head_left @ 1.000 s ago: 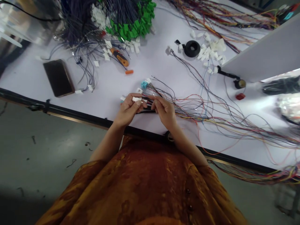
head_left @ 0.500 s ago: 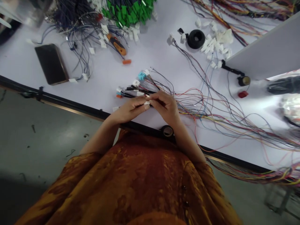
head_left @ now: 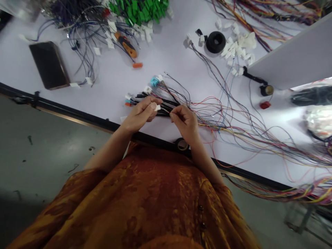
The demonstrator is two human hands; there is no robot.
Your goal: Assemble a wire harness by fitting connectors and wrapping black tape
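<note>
Between thumb and fingers, my left hand pinches a small white connector. A hand's width to its right, my right hand is closed in a pinch on a thin wire that runs toward the connector; whether its tip sits inside the connector I cannot tell. Beneath and behind both hands lies a wire harness with black-sleeved branches. Its ends carry a light blue connector, a white connector and an orange connector.
A phone lies at the left, with an orange-handled tool behind my hands. Green connectors are heaped at the back. A black tape roll stands beside loose white connectors. Another tape roll rests at the table's front edge.
My hands have drawn apart: the left moved left with the white connector, the right stays near its place. A stretch of thin wire now shows between them. The whole view has shifted slightly.
</note>
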